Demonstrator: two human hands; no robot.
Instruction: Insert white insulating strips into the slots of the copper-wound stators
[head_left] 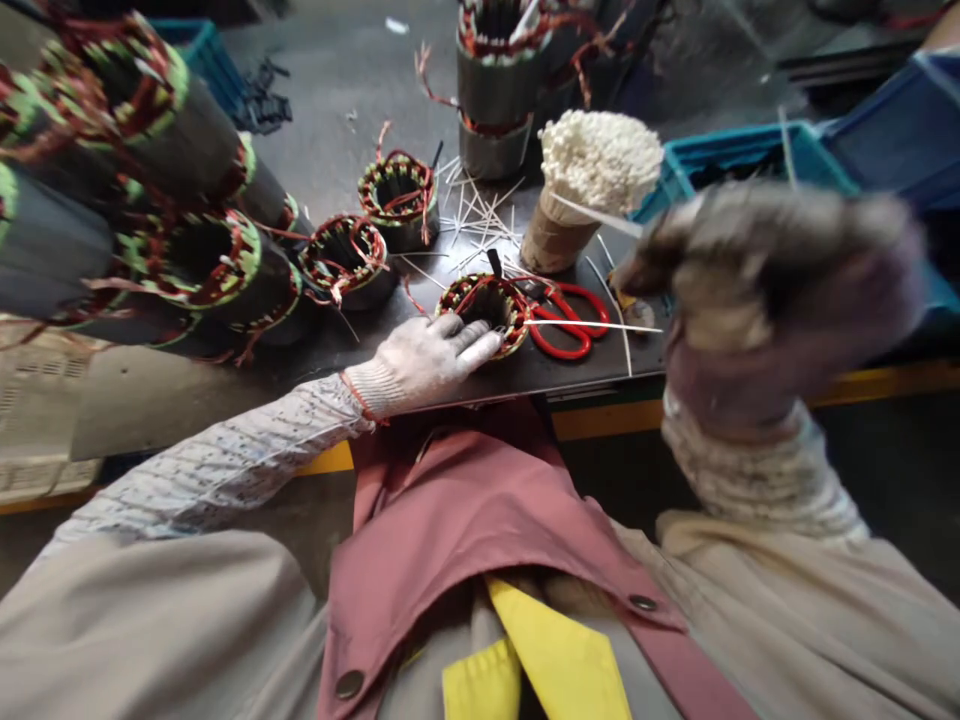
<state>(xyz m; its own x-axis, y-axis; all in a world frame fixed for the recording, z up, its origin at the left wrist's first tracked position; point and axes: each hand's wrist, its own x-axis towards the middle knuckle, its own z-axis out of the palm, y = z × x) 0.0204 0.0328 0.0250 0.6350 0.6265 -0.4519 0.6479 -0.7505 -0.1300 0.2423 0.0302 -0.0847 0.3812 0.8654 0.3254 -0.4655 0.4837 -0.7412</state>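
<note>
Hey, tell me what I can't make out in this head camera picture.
All in the head view:
- Right hand: motion blur hides its exact finger positions.
- Wound ring: its near side is partly covered by the left hand.
- Teal bin: its dark contents are unclear, partly behind the right hand.
- Tall stack: cut off by the top edge.
</note>
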